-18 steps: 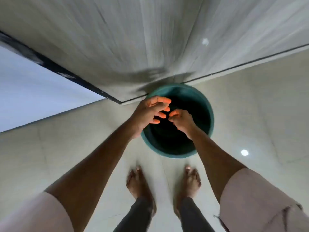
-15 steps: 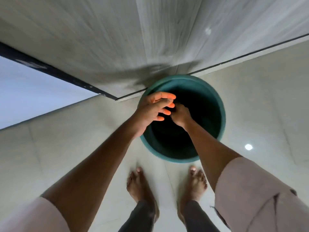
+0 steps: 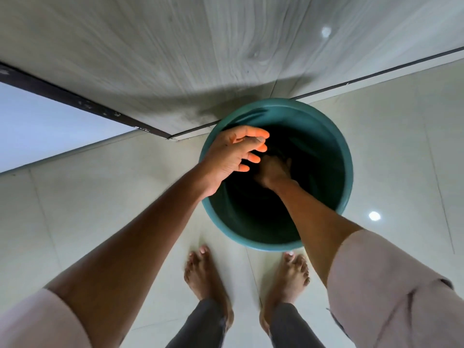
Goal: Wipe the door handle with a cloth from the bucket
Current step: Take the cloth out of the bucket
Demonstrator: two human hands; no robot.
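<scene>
A teal bucket (image 3: 334, 156) stands on the floor against the foot of a grey wood-grain door (image 3: 200, 51). Its inside is dark and I cannot make out a cloth in it. My left hand (image 3: 233, 154) hovers over the bucket's left rim, fingers loosely spread and empty. My right hand (image 3: 272, 169) is down inside the bucket in shadow, its fingers hidden, so its grip is unclear. The door handle is out of view.
My bare feet (image 3: 203, 270) stand just in front of the bucket on pale floor tiles (image 3: 113, 197). A black door edge (image 3: 75, 101) runs at the left, with a pale blue-white surface (image 3: 37, 126) beyond it.
My right hand has gone from the bucket's mouth down deep inside it. My left hand stayed over the rim. The view has come closer to the bucket.
</scene>
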